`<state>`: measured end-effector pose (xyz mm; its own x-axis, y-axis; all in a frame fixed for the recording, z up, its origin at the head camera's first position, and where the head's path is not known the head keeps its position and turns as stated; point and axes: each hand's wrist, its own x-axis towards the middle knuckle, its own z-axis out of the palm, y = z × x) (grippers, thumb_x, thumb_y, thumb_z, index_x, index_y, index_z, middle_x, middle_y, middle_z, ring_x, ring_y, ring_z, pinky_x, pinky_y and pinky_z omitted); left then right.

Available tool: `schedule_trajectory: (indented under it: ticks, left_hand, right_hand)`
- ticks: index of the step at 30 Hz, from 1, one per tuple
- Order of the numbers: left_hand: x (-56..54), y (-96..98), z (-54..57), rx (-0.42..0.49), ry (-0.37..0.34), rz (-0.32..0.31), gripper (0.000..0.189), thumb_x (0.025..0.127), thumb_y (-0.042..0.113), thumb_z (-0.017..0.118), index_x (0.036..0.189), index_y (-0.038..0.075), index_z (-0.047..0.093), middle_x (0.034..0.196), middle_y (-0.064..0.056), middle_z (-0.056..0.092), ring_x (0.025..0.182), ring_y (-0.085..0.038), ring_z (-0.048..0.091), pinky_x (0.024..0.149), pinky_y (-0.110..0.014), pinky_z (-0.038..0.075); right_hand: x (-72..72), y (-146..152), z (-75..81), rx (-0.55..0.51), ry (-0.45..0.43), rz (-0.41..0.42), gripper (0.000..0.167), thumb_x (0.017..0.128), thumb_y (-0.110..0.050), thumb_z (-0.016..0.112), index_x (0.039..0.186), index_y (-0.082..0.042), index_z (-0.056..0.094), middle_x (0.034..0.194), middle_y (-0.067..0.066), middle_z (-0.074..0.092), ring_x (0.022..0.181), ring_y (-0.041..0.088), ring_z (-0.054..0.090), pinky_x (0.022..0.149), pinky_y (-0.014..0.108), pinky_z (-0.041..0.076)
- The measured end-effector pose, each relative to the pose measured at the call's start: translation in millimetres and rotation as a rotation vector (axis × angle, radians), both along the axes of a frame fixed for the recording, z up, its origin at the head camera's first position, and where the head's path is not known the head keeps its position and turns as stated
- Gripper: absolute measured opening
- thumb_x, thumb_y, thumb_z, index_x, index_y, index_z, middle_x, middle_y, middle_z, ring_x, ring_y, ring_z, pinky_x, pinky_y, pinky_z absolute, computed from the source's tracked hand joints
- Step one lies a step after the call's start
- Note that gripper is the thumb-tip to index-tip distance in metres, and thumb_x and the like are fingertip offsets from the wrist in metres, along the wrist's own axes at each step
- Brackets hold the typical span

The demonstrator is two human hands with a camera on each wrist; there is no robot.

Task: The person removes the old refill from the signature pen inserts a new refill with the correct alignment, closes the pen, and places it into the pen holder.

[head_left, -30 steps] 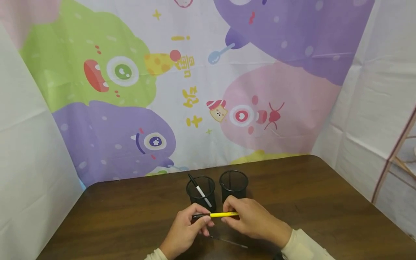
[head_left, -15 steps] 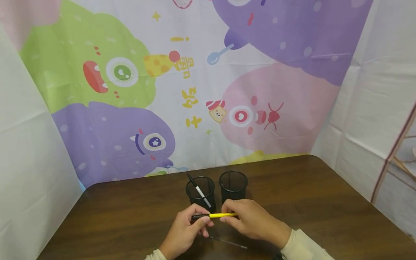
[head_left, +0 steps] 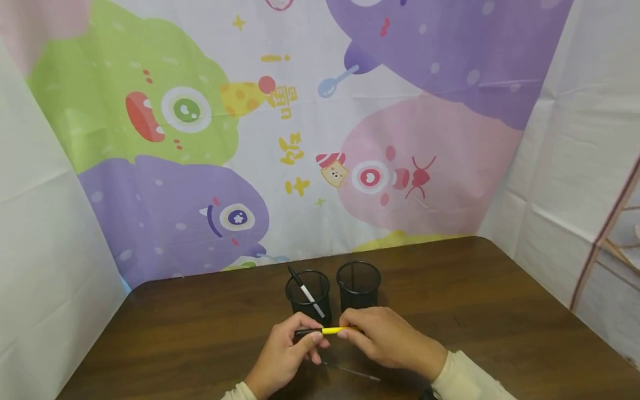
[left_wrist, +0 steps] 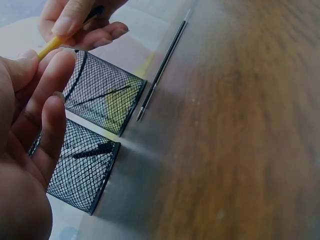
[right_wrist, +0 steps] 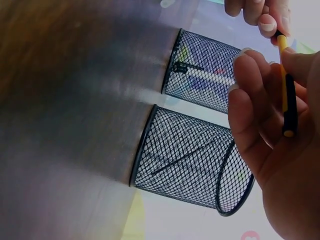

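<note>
In the head view my left hand (head_left: 285, 353) pinches the black end of a slim yellow and black pen (head_left: 331, 331). My right hand (head_left: 390, 339) grips the yellow side from the right, so the pen lies level between them. From the right wrist view, the pen's other black end (right_wrist: 289, 107) sticks out past the right thumb over the palm. A thin pen refill (left_wrist: 167, 65) lies on the table below the hands. Just behind them stand two black mesh pen cups; the left cup (head_left: 295, 300) holds a black and white marker (head_left: 310, 297).
The right mesh cup (head_left: 359, 283) stands close beside the left one on the brown wooden table (head_left: 200, 333). A cartoon-printed cloth (head_left: 310, 139) hangs behind the table, with white cloth at both sides. Something dark (head_left: 427, 394) shows at the bottom edge, too cut off to identify.
My right fingers have shifted slightly and cover a little more of the yellow part. The left hand keeps its hold on the pen, and the cups and refill stay put.
</note>
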<state>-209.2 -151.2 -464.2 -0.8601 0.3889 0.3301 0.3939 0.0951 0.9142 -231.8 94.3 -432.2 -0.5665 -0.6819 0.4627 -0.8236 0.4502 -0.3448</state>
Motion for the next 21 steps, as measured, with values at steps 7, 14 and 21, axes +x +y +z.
schedule_trajectory:
  ticks: [7,14,21]
  left_hand:
    - [-0.6,0.1,0.0,0.005,0.009,0.000,0.017,0.100,0.018,0.064,0.107,0.003,0.062,0.091,-0.011,0.074,0.062,-0.021,0.069,0.063,-0.036,0.061]
    - [0.6,0.5,1.7,0.026,-0.035,0.007,0.019,0.099,0.018,0.065,0.107,0.000,0.063,0.089,-0.014,0.074,0.062,-0.020,0.069,0.063,-0.036,0.061]
    - [2.3,1.5,5.2,0.042,-0.068,0.026,0.020,0.097,0.018,0.068,0.104,0.000,0.065,0.086,-0.015,0.074,0.064,-0.020,0.069,0.063,-0.035,0.061]
  right_hand:
    - [0.7,-0.3,-0.5,0.027,-0.019,-0.031,0.015,0.103,-0.037,0.056,0.095,-0.025,0.062,0.074,-0.022,0.049,0.063,-0.002,0.046,0.057,0.017,0.043]
    - [1.1,-1.3,2.0,0.042,-0.082,-0.050,0.016,0.102,-0.038,0.058,0.093,-0.026,0.062,0.073,-0.022,0.050,0.062,-0.001,0.047,0.055,0.019,0.043]
    - [-0.3,-2.0,2.8,0.041,-0.090,-0.033,0.018,0.103,-0.038,0.057,0.094,-0.025,0.064,0.075,-0.022,0.052,0.062,-0.001,0.047,0.055,0.019,0.044]
